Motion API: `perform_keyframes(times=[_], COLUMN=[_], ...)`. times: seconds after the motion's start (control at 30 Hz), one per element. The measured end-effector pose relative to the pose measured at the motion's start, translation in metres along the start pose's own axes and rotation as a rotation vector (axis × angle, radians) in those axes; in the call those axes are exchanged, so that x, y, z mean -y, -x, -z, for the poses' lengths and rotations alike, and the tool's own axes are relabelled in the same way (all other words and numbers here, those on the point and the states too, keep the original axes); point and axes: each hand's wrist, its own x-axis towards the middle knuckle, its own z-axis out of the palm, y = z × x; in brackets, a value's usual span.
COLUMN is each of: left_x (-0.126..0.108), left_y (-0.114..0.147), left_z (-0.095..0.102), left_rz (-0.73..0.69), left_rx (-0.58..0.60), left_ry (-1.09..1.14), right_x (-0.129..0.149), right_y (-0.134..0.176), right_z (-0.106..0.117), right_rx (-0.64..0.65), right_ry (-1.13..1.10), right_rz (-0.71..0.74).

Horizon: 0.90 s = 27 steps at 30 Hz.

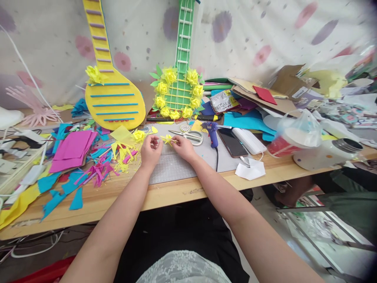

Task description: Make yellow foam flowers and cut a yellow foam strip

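My right hand (183, 147) pinches a thin pale stick with a small piece of yellow crepe paper (167, 139) around it. Beside it, my left hand (151, 150) is loosely curled with its fingers somewhat apart, close to the stick's free end, and nothing shows in it. Both hands are over a grey cutting mat (172, 169). Just behind them lie scissors (193, 136). A yellow paper flower (139, 136) rests left of my left hand. To the right, a purple glue gun (212, 135) lies on the mat.
A yellow paper guitar shape (114, 102) and a green one (181, 88) ringed with yellow flowers lean at the back. Pink paper sheets (73, 149) and scraps cover the left. Rightward are a phone (232, 142), a white power bank (249, 140) and a white bottle (321, 156).
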Motion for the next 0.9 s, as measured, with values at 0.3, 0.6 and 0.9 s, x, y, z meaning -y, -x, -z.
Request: perform_keyframes(times=[0.3, 0.6, 0.9], left_x=[0.002, 0.004, -0.004], left_y=[0.000, 0.000, 0.001], left_z=[-0.011, -0.009, -0.019], left_rz=[-0.029, -0.020, -0.060], left_rx=[0.094, 0.115, -0.068], left_ry=[-0.202, -0.237, -0.170], right_x=[0.005, -0.003, 0.006], right_y=[0.002, -0.004, -0.001], right_z=[-0.007, -0.013, -0.009], right_rx=[-0.085, -0.074, -0.067], right_ry=[0.065, -0.112, 0.115], right_rz=[0.039, -0.010, -0.063])
